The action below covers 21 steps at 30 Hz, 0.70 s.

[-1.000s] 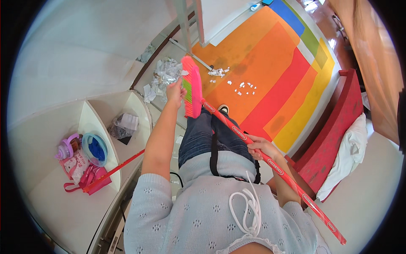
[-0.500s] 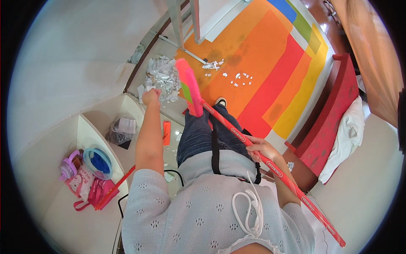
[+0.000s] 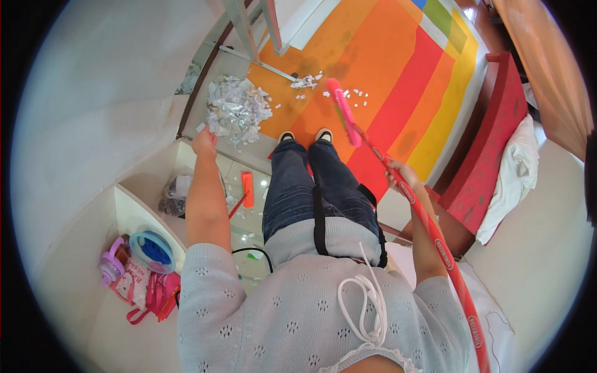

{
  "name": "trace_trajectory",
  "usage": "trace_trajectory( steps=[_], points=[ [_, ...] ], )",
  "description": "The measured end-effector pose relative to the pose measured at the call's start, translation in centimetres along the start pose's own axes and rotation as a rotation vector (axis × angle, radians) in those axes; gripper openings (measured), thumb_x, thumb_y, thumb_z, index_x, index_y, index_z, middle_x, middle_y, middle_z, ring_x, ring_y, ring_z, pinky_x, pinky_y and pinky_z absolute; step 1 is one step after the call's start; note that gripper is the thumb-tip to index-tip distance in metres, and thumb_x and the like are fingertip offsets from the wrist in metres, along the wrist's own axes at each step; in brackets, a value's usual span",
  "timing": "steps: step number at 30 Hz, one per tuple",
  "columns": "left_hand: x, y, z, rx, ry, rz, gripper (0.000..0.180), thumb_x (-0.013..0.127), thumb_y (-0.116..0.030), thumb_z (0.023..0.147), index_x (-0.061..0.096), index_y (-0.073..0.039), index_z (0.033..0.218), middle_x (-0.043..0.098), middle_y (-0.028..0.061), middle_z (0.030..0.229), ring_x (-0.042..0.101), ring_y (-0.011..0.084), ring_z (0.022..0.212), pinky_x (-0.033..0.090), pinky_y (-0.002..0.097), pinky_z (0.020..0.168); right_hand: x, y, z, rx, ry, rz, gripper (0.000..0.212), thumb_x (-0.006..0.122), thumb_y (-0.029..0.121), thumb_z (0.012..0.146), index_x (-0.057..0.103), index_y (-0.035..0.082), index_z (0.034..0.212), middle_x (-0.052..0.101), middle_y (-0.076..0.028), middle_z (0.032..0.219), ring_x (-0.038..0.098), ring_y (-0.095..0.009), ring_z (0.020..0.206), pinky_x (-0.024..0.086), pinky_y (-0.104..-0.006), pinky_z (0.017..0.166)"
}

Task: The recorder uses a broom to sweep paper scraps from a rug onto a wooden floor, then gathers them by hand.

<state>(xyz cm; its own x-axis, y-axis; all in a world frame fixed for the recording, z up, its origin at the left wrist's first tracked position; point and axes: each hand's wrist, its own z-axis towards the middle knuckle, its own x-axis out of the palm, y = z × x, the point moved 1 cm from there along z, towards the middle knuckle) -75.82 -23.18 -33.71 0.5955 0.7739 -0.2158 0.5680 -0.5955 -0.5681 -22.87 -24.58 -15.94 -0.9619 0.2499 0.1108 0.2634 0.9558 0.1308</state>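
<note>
My right hand [image 3: 403, 176] is closed around the red handle of a broom [image 3: 443, 252]. The broom's pink and green head is raised and points away from me, above the orange floor in the picture. My left arm reaches out to the left, and its hand [image 3: 204, 143] is closed beside a heap of shredded paper and clear plastic scraps [image 3: 236, 109]. A small white piece shows by its fingertips; whether the fingers hold it I cannot tell. An orange dustpan [image 3: 248, 189] with a red stick handle lies on the floor, partly hidden by my left forearm.
Loose paper bits [image 3: 306, 82] lie around a metal frame's foot [image 3: 273, 69]. White shelf compartments [image 3: 149, 186] at left hold a plastic bag, a blue tub [image 3: 152, 252] and pink bags. A red bench [image 3: 476, 180] with a white pillow [image 3: 513, 177] stands right.
The broom head has swung right and farther from me, away from my legs. My left hand has shifted left and stays closed. Both shoes now show, and the view has shifted slightly.
</note>
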Motion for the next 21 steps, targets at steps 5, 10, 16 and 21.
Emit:
trace_trajectory(
  steps=[5, 10, 16, 21],
  points=[
    [1.4, 1.7, -3.5, -0.040, -0.096, -0.058, 0.018, 0.053, -0.015, 0.081, 0.053, 0.002, 0.087, 0.055, 0.0094, 0.081, 0.057, 0.0181, 0.075, 0.047, 0.0249, 0.059, -3.9, -0.8, 0.9, 0.080, 0.012, 0.508, 0.013, 0.048, 0.011, 0.081, 0.042, 0.002, 0.090, 0.047, -0.005, 0.062, 0.044, -0.008, 0.044, 0.037, -0.0172, 0.035],
    [3.8, 5.5, -10.5, 0.054, 0.227, 0.224, 0.016, 0.054, -0.017, 0.081, 0.051, -0.004, 0.071, 0.047, 0.0026, 0.053, 0.050, 0.0130, 0.047, 0.041, 0.0232, 0.042, -6.7, -2.2, 0.9, 0.071, 0.181, 0.665, 0.010, 0.046, 0.007, 0.080, 0.040, 0.001, 0.076, 0.045, -0.006, 0.062, 0.045, -0.007, 0.044, 0.038, -0.0156, 0.036],
    [10.3, 6.9, -28.3, -0.344, 0.906, 0.590, 0.026, 0.051, -0.032, 0.085, 0.056, -0.007, 0.083, 0.050, 0.0042, 0.064, 0.052, 0.0123, 0.053, 0.049, 0.0261, 0.054, -7.6, -0.1, 3.0, -0.144, 0.066, 0.793, 0.011, 0.042, 0.006, 0.080, 0.042, -0.004, 0.079, 0.047, -0.007, 0.064, 0.044, -0.009, 0.043, 0.040, -0.0159, 0.037],
    [15.3, 4.2, -43.6, -0.730, 1.312, 0.649, 0.047, 0.043, -0.044, 0.087, 0.045, -0.004, 0.113, 0.055, 0.0079, 0.090, 0.057, 0.0156, 0.073, 0.051, 0.0373, 0.070, -8.9, 3.3, 7.2, -0.250, -0.011, 0.907, 0.014, 0.042, 0.006, 0.080, 0.043, -0.007, 0.086, 0.049, -0.010, 0.067, 0.047, -0.010, 0.047, 0.042, -0.0174, 0.040]
  ],
)
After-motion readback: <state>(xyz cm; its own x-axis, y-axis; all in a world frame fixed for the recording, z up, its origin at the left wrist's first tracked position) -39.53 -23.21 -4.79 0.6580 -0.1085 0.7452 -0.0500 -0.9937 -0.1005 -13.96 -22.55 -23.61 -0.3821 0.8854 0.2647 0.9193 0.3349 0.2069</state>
